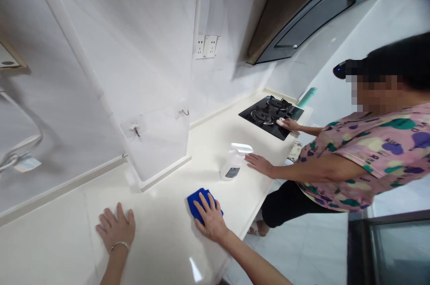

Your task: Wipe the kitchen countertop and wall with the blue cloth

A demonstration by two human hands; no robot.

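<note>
Fingers spread, my right hand (211, 220) lies flat on top of a folded blue cloth (194, 198) on the white countertop (161, 213). Its palm and fingers cover part of the cloth, whose left and upper edges show. To the left, my left hand (118, 227), with a bracelet at the wrist, rests palm down on the bare counter, its fingers stretched apart and nothing in them. A white spray bottle (229, 166) with a dark label stands upright beyond the cloth, apart from both my hands.
Another person (369, 159) stands at the right, one hand (260, 165) flat near the bottle, the other holding a pale cloth (280, 121) on the black gas stove (262, 117). A wall corner (161, 177) juts over the counter. A range hood (302, 12) hangs above.
</note>
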